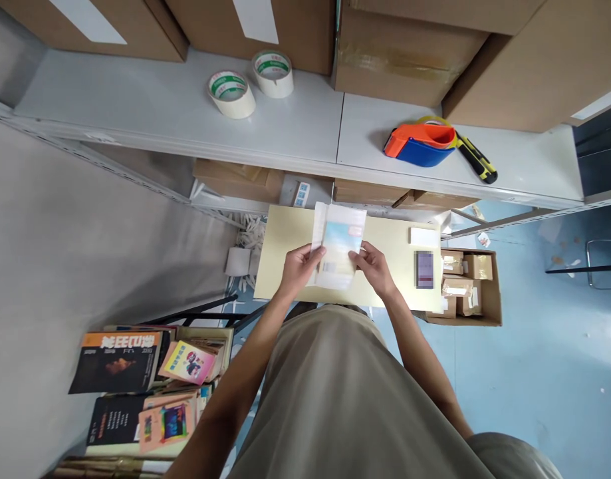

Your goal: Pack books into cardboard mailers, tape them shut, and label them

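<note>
A flat booklet point(341, 241) with a pale blue and yellow cover shows through a translucent white wrapper point(319, 223). My left hand point(300, 266) grips its left side, thumb on top and fingers mostly underneath. At the right edge, my right hand point(373, 266) pinches it between thumb and fingers. The wrapped booklet is held over a pale yellow table point(285, 233). Right of my hands, a phone with a blurred screen point(425, 269) lies on the table, below a small white box point(424, 237).
A grey shelf point(305, 133) spans above the table, bearing tape rolls point(232, 95), an orange-and-blue tape dispenser point(421, 143), a yellow-black cutter point(477, 159) and cardboard boxes point(409, 60). Stacked books point(118, 362) stand lower left. An open carton point(495, 293) holding small boxes sits right.
</note>
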A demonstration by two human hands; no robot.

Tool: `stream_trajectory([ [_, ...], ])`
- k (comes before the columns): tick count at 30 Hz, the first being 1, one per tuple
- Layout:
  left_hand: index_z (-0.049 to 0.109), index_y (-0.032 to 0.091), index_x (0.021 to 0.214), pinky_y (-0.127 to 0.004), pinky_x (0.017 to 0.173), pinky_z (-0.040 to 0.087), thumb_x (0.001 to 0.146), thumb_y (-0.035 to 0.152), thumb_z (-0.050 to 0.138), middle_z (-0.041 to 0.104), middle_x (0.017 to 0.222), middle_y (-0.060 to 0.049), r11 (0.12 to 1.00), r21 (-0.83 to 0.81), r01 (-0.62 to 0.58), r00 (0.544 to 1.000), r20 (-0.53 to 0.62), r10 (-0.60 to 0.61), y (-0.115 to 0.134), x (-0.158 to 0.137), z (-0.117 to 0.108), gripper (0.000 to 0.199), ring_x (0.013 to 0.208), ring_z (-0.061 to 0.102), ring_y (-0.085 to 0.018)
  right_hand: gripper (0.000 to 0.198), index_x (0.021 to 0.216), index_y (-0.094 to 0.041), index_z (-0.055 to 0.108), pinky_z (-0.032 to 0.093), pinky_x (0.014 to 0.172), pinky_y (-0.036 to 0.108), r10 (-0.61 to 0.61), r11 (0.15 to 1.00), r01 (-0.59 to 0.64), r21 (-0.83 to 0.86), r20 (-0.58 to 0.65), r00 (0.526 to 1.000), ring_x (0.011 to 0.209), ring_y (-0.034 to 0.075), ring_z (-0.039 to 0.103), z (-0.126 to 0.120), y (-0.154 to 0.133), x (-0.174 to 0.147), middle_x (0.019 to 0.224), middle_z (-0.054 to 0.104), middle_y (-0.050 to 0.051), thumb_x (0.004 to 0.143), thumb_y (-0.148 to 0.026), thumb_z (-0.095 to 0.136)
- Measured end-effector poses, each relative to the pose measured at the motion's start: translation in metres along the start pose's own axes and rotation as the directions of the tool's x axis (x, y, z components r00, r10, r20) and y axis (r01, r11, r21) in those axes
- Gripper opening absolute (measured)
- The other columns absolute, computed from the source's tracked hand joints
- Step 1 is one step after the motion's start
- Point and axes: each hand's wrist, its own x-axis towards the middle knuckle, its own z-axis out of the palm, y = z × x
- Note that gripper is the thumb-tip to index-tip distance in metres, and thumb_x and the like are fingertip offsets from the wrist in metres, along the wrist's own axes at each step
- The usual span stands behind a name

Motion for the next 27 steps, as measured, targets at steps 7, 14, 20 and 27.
stream_trajectory([
  [7, 0.086, 0.019, 0.102, -0.026, 0.068, 0.045, 0.102, 0.041, 0.063, 0.077, 0.077, -0.004, 0.882, 0.457, -0.115, 0.978, -0.105, 0.182, -0.009, -0.008, 0.025, 0.031, 0.071, 0.068, -0.019, 0.058, 0.127, -0.022, 0.079, 0.065, 0.101, 0.046, -0.119, 0.974, 0.067, -0.215, -0.243, 0.963, 0.131, 0.035, 0.073, 0.019, 0.008, -0.004, 0.138, 0.078, 0.016, 0.093, -0.069, 0.076],
  [14, 0.078, 0.027, 0.139, -0.040, 0.093, 0.062, 0.102, 0.024, 0.064, 0.078, 0.141, -0.011, 0.739, 0.660, -0.135, 0.983, -0.007, 0.185, -0.017, -0.022, 0.051, 0.039, 0.115, 0.080, -0.034, 0.053, 0.107, -0.023, 0.082, 0.063, 0.086, 0.037, -0.058, 0.983, 0.021, -0.181, -0.202, 0.978, 0.099, 0.029, 0.079, 0.048, 0.014, -0.003, 0.100, 0.084, 0.007, 0.092, -0.073, 0.073],
  [20, 0.066, 0.027, 0.154, -0.043, 0.099, 0.067, 0.095, 0.044, 0.077, 0.071, 0.153, -0.010, 0.929, 0.347, -0.131, 0.991, 0.072, 0.113, -0.018, -0.021, 0.042, 0.063, 0.129, 0.074, -0.033, 0.053, 0.081, -0.021, 0.074, 0.054, 0.068, 0.031, -0.004, 0.997, -0.014, -0.077, -0.222, 0.975, 0.069, 0.017, 0.058, 0.019, 0.019, 0.010, 0.072, 0.066, 0.000, 0.086, -0.075, 0.076],
  [27, 0.075, 0.019, 0.134, -0.043, 0.101, 0.063, 0.084, 0.070, 0.083, 0.075, 0.140, -0.017, 0.982, -0.090, 0.165, 0.981, 0.114, -0.154, -0.003, 0.000, 0.001, 0.072, 0.132, 0.070, -0.036, 0.058, 0.070, -0.024, 0.062, 0.046, 0.060, 0.028, 0.099, 0.985, -0.100, 0.143, 0.014, 0.995, 0.061, 0.013, 0.044, -0.013, 0.008, 0.015, 0.066, 0.049, -0.004, 0.081, -0.076, 0.086],
])
